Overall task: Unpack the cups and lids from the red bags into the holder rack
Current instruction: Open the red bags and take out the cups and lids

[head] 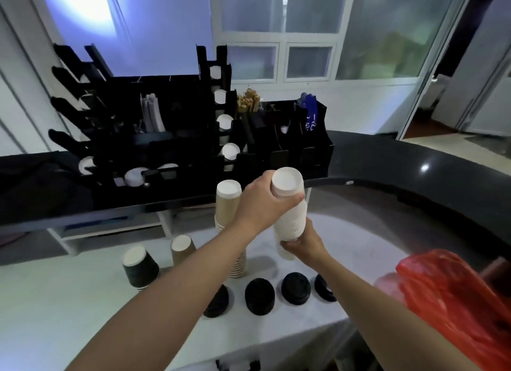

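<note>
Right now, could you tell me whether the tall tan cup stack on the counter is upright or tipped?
Upright: the tan cup stack stands vertically on the white counter, bases upward.

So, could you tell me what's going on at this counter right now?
A person is unpacking paper cups. The left hand grips the top of a stack of white cups, and the right hand holds its lower end, above the white table. A brown cup stack, two smaller stacks and four black lids wait there; the red bag lies at the right. The black holder rack stands behind.
</note>
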A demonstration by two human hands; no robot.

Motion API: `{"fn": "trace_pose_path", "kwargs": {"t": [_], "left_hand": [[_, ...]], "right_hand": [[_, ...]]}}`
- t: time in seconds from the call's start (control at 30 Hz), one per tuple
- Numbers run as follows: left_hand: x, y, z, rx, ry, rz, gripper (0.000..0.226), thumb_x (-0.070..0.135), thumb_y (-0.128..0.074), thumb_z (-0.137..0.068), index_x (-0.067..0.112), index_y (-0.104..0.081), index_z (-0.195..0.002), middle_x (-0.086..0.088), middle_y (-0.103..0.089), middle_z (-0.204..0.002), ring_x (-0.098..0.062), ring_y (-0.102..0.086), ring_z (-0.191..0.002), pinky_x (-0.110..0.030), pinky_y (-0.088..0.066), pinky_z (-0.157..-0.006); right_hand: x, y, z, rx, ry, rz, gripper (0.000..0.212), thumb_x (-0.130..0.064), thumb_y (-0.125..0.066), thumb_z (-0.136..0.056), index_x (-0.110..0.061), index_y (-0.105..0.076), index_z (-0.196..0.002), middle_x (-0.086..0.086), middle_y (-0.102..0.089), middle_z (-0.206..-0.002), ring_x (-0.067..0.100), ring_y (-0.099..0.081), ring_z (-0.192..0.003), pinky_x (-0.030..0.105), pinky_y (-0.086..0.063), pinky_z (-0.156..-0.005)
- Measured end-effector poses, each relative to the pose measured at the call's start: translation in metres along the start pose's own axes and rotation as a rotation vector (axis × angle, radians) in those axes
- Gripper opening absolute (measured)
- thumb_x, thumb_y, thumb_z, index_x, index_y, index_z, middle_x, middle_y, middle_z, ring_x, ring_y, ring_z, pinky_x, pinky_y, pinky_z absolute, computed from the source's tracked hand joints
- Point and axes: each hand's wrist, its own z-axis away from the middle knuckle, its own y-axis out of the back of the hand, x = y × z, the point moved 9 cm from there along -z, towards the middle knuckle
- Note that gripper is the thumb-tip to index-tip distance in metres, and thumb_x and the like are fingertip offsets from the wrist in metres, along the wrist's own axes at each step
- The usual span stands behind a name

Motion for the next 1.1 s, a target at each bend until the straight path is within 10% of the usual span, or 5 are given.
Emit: {"fn": "trace_pose_path", "kwargs": {"t": [0.23,0.77,1.1], "left_hand": [[-0.033,-0.044,-0.026,-0.068,0.13,-0.185,0.08,0.086,-0.059,-0.062,0.04,-0.05,-0.127,0.017,-0.063,-0.117,-0.01,-0.061,-0.106,-0.038,-0.056,-0.085],[-0.118,-0.112,-0.002,-0.147,0.255,-0.114,0.082,0.059,-0.071,-0.081,0.038,-0.028,-0.148,0.008,-0.05,-0.144,-0.011,-0.05,-0.124,-0.032,-0.042,-0.101],[-0.192,-0.095,0.114,-0.254,0.223,-0.253,0.029,0.019,-0.059,-0.097,0.024,-0.061,-0.126,0.007,-0.055,-0.123,-0.013,-0.06,-0.1,-0.034,-0.053,-0.087]], "right_hand": [[0.055,-0.039,-0.036,-0.202,-0.123,-0.027,0.092,-0.032,-0.086,-0.07,-0.03,-0.029,-0.142,-0.007,-0.052,-0.127,0.018,-0.053,-0.113,0.036,-0.045,-0.088],[0.118,-0.051,-0.05,-0.37,-0.197,0.041,0.08,-0.027,-0.079,-0.084,-0.022,-0.032,-0.149,-0.003,-0.056,-0.125,0.019,-0.056,-0.111,0.032,-0.044,-0.09],[0.127,-0.067,-0.003,-0.219,-0.226,0.299,0.013,-0.02,-0.066,-0.093,-0.013,-0.074,-0.1,0.006,-0.073,-0.095,0.029,-0.065,-0.096,0.029,-0.04,-0.075]]}}
